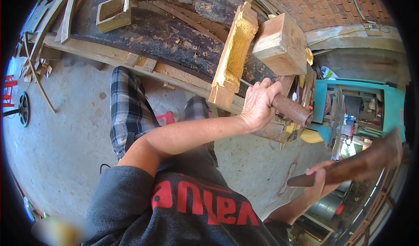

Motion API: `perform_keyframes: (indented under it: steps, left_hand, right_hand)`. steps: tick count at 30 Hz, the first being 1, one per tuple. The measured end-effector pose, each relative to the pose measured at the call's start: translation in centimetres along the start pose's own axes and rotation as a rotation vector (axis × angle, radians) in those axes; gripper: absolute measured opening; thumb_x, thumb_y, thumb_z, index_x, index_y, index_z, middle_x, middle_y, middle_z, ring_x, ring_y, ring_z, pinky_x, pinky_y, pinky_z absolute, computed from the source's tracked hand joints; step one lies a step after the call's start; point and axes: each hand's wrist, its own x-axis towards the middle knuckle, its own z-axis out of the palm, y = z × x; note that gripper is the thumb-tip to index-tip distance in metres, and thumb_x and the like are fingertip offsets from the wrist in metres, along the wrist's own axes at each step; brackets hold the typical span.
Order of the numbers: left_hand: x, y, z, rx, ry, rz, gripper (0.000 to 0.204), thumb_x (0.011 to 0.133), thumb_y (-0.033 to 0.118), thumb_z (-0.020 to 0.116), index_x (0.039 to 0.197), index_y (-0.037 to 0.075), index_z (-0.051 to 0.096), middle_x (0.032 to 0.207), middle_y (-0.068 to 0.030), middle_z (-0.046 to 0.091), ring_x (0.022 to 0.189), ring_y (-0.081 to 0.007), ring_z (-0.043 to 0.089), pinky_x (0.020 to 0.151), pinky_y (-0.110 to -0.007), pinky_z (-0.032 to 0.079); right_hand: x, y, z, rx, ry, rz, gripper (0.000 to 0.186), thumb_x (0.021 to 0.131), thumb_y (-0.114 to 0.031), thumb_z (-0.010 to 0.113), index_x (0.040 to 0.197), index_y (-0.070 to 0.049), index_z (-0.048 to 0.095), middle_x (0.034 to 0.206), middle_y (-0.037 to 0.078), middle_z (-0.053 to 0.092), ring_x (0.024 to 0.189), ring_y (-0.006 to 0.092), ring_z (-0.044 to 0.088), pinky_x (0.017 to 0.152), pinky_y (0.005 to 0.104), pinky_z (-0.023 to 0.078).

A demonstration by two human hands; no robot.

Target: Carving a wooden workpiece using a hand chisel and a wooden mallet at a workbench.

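Observation:
My left hand (pixel 260 103) is wrapped round a chisel (pixel 293 109) with a thick brown wooden handle. Its thin blade points left toward a carved wooden piece (pixel 233 56), which has a rough yellow hollow and stands on the bench. Beside that piece, to the right, sits a large squared wood block (pixel 281 45). Out to the lower right, my right hand (pixel 321 180) grips the narrow end of a dark wooden mallet (pixel 360 163). The mallet's thick end is raised, blurred by motion, and apart from the chisel handle.
The dark, worn workbench (pixel 174 39) spans the far side, with a hollowed wooden box (pixel 114 14) on it. Long wood strips (pixel 69 17) lean at the left. A teal machine cabinet (pixel 395 111) stands at right, below a brick wall (pixel 323 4). A concrete floor (pixel 74 124) lies below.

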Motion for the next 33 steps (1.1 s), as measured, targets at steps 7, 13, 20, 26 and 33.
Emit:
perform_keyframes:
  steps: [7,13,20,26,33]
  left_hand:
    - [-0.5,-1.3,-0.8,-0.013,0.034,0.0,0.028,0.072,-0.003,0.065,0.093,0.012,0.054,0.091,-0.0116,0.051,0.09,-0.0367,0.052,0.077,-0.045,0.04]
    - [-1.1,-1.2,-0.6,0.015,0.028,0.029,0.029,0.072,-0.003,0.067,0.093,0.011,0.055,0.091,-0.011,0.052,0.092,-0.0362,0.053,0.077,-0.043,0.04]
    - [-2.4,-4.1,-1.0,-0.065,0.02,0.131,0.026,0.072,0.006,0.074,0.089,0.014,0.055,0.089,-0.008,0.051,0.09,-0.0321,0.053,0.078,-0.039,0.041]
    - [-1.9,-2.7,-1.1,-0.043,0.04,0.131,0.027,0.072,0.004,0.071,0.091,0.014,0.055,0.091,-0.0092,0.05,0.089,-0.0333,0.051,0.077,-0.041,0.039]
    - [-1.4,-1.3,-1.9,0.003,0.047,0.059,0.025,0.074,0.001,0.069,0.093,0.011,0.055,0.09,-0.0114,0.051,0.089,-0.0358,0.053,0.075,-0.043,0.042]
  right_hand:
    - [0.6,0.7,4.1,-0.253,-0.242,0.383,0.059,0.084,-0.017,0.069,0.133,0.002,0.042,0.075,0.008,0.058,0.066,0.0157,0.056,0.078,0.0293,0.047]
    - [-1.3,2.4,2.1,-0.247,-0.255,-0.201,0.053,0.087,-0.004,0.067,0.132,-0.002,0.039,0.085,0.005,0.056,0.065,0.0111,0.055,0.053,0.0238,0.045]
    - [-4.5,3.9,4.6,-0.158,-0.071,0.099,0.066,0.086,-0.001,0.064,0.141,-0.001,0.029,0.085,0.008,0.056,0.062,0.013,0.056,0.058,0.0253,0.048]
    - [-3.8,1.3,6.2,-0.03,-0.023,-0.075,0.069,0.089,-0.012,0.06,0.144,0.005,0.022,0.081,0.013,0.056,0.06,0.0186,0.059,0.063,0.028,0.051]
    - [-2.3,-0.2,7.6,0.197,0.003,0.346,0.067,0.088,-0.015,0.061,0.143,0.004,0.027,0.079,0.012,0.056,0.054,0.0171,0.055,0.054,0.0273,0.049]
